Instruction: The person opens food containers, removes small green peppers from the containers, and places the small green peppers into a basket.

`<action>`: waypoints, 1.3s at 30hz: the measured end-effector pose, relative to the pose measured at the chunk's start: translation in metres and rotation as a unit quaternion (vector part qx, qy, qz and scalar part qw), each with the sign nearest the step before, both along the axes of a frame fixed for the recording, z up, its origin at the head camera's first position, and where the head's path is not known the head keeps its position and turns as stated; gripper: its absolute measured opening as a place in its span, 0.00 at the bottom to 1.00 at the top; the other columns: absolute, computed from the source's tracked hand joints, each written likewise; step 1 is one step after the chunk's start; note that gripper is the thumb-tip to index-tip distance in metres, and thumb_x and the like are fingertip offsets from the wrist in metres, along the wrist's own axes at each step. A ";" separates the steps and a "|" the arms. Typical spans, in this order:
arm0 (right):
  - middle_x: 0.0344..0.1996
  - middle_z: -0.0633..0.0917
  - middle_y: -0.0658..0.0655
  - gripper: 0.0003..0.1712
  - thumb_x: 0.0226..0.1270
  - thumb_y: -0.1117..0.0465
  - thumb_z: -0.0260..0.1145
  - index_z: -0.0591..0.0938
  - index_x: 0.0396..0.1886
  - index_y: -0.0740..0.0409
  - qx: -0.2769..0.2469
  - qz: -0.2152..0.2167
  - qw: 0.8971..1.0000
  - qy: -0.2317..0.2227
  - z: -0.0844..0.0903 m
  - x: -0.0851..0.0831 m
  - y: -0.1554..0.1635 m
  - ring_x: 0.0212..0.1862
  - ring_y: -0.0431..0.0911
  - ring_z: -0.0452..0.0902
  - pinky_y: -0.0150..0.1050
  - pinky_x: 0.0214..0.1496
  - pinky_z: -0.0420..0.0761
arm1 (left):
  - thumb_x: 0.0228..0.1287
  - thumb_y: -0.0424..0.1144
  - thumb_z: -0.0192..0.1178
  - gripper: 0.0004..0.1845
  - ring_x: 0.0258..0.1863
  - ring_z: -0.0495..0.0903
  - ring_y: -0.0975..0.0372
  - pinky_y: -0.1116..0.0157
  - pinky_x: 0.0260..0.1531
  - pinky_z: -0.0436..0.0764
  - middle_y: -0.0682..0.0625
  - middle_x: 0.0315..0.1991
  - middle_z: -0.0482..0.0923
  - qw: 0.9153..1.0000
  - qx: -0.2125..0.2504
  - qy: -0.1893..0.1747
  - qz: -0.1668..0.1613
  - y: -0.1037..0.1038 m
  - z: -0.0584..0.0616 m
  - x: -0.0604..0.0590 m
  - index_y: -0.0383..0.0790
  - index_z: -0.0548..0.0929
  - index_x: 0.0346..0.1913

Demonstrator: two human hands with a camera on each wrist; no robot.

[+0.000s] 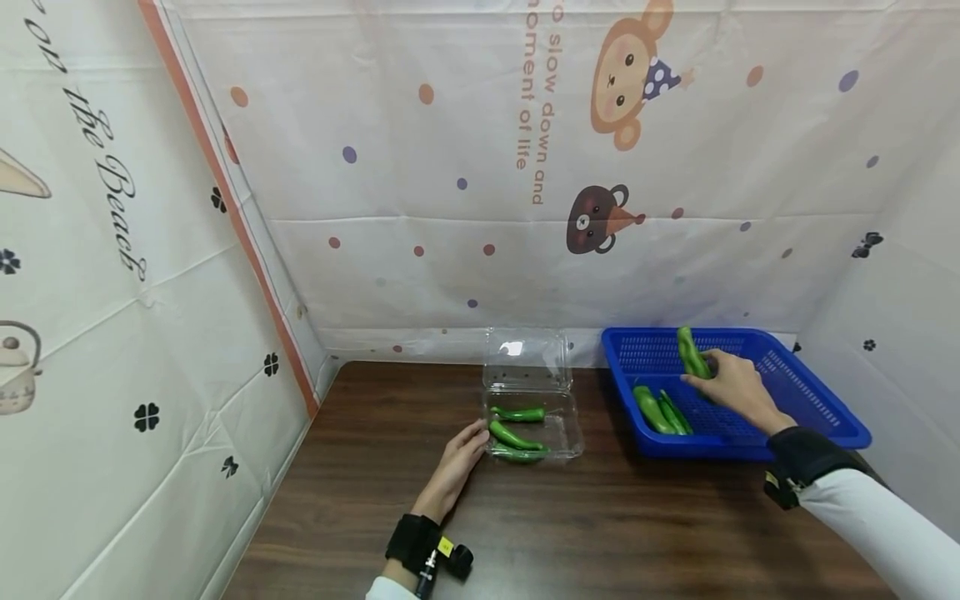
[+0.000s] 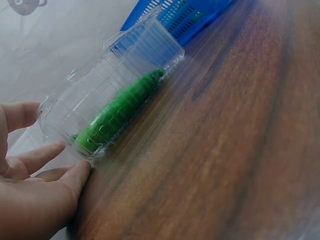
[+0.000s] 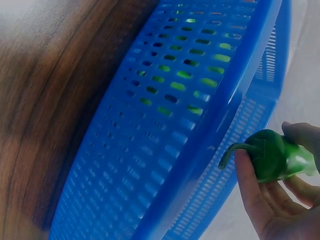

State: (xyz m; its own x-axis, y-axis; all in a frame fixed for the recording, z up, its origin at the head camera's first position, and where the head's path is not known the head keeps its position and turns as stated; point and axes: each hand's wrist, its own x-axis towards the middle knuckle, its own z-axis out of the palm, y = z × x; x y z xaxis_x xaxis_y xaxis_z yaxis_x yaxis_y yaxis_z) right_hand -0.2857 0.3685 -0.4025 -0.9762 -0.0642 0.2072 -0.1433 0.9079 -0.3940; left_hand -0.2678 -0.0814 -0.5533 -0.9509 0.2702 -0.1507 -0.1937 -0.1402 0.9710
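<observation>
Pepper lifted from the blue basket, transfer step.
Your right hand grips a green pepper; your left hand, fingers relaxed, steadies the clear clamshell box left of the basket; carry it there next.

Left hand: cut off by the left and lower edges of the left wrist view; only some fingers and part of the palm are seen.
Clear container: blurred in the left wrist view; its far end is smeared into the blue basket, which is cut off at the upper edge.
Peppers in container: merged into one green streak; their number cannot be told there.
Right hand: cut off at the lower right corner of the right wrist view.
Held pepper: its far end is hidden behind the fingers.
Peppers in basket: overlapped at centre right of the head view; their count cannot be told.
</observation>
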 end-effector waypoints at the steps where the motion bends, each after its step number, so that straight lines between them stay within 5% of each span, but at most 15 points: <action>1: 0.37 0.84 0.76 0.39 0.70 0.53 0.70 0.70 0.64 0.83 -0.001 0.001 1.000 -0.004 0.000 0.000 -0.001 0.29 0.53 0.81 0.43 0.25 0.81 | 0.80 0.47 0.52 0.35 0.81 0.52 0.44 0.47 0.82 0.58 0.36 0.82 0.50 1.000 0.000 0.000 0.000 0.000 0.000 0.000 0.35 0.56 0.81; 9: 0.34 0.84 0.74 0.39 0.69 0.56 0.70 0.70 0.64 0.84 -0.003 0.014 0.999 -0.032 -0.005 -0.006 -0.009 0.25 0.46 0.81 0.40 0.23 0.81 | 0.81 0.45 0.51 0.34 0.81 0.52 0.44 0.47 0.82 0.57 0.37 0.82 0.51 1.000 0.005 -0.001 -0.001 0.002 -0.001 -0.003 0.35 0.56 0.81; 23: 0.30 0.85 0.69 0.35 0.66 0.58 0.73 0.74 0.58 0.84 -0.005 0.032 0.998 -0.045 -0.029 -0.005 -0.017 0.25 0.47 0.82 0.41 0.23 0.84 | 0.81 0.45 0.51 0.34 0.82 0.51 0.44 0.47 0.82 0.57 0.37 0.82 0.50 1.000 0.006 -0.005 -0.005 0.001 -0.002 -0.004 0.35 0.56 0.81; 39: 0.31 0.84 0.69 0.36 0.67 0.59 0.71 0.71 0.62 0.84 0.010 0.024 0.998 -0.052 -0.034 -0.005 -0.021 0.25 0.47 0.81 0.40 0.22 0.81 | 0.81 0.46 0.51 0.34 0.82 0.51 0.44 0.47 0.82 0.56 0.37 0.82 0.50 1.000 0.006 0.001 -0.008 -0.001 -0.001 -0.003 0.34 0.55 0.81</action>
State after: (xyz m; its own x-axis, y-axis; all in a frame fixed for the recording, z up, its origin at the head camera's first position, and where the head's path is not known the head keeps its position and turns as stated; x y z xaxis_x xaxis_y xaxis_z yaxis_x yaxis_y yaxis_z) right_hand -0.2908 0.3471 -0.4367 -0.9880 -0.1146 0.1035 -0.1464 0.9084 -0.3917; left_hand -0.2706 -0.0827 -0.5543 -0.9469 0.2865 -0.1462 -0.1948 -0.1492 0.9694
